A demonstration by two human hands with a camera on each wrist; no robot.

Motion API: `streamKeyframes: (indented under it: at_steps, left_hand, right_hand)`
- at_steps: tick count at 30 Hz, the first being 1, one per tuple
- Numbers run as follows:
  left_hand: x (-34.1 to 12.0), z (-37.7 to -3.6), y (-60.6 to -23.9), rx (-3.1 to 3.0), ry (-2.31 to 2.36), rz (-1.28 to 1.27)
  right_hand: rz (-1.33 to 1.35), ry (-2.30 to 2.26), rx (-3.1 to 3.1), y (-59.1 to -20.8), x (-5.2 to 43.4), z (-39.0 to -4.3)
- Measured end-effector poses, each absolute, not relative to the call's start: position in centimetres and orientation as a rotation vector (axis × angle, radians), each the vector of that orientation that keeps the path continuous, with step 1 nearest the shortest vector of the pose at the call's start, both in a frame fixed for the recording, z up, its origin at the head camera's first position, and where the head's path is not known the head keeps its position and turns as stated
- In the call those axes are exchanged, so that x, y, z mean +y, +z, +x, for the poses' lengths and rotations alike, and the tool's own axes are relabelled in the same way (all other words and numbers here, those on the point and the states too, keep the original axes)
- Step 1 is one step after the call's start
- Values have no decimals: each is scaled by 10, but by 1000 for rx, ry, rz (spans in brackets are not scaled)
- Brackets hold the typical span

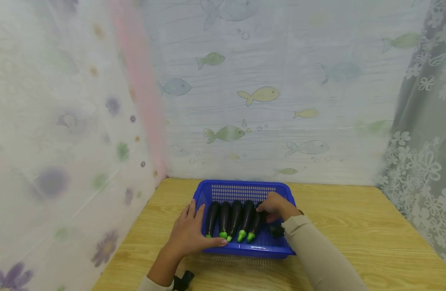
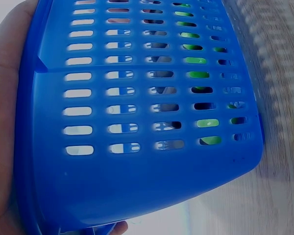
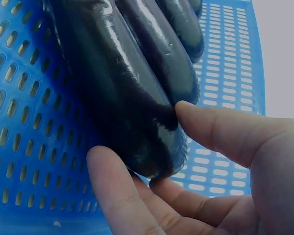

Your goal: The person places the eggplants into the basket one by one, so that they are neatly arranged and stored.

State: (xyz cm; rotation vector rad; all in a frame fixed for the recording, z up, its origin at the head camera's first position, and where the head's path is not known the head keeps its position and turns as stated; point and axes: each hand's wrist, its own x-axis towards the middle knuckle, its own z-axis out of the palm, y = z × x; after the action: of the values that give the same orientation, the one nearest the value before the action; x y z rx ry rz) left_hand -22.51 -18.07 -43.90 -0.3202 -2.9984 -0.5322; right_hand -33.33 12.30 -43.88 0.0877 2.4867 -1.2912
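Several dark, glossy eggplants lie side by side in a blue slotted plastic basket, their green stem ends toward the front. My right hand reaches inside and holds the rightmost eggplant near its rounded far end. In the right wrist view the thumb presses one side of this eggplant, with the fingers around its end. My left hand rests on the basket's front left corner, fingers spread over the left rim and thumb along the front rim. The left wrist view mostly shows the slotted wall from outside.
The basket stands on a light wood-grain table. Behind it hangs a curtain printed with fish, and a flowered sheet covers the left side. A lace-patterned grey curtain borders the right.
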Motion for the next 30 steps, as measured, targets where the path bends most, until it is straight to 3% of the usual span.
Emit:
streamKeyframes:
  at_steps: [12, 30]
  left_hand:
    - [-180, -224, -439, -2993, -539, -306]
    - [-181, -225, -441, -2998, -533, -297]
  right_hand:
    - [110, -1285, 2502, -445, 124, -340]
    - [-21, -1277, 2590, -424, 130, -329]
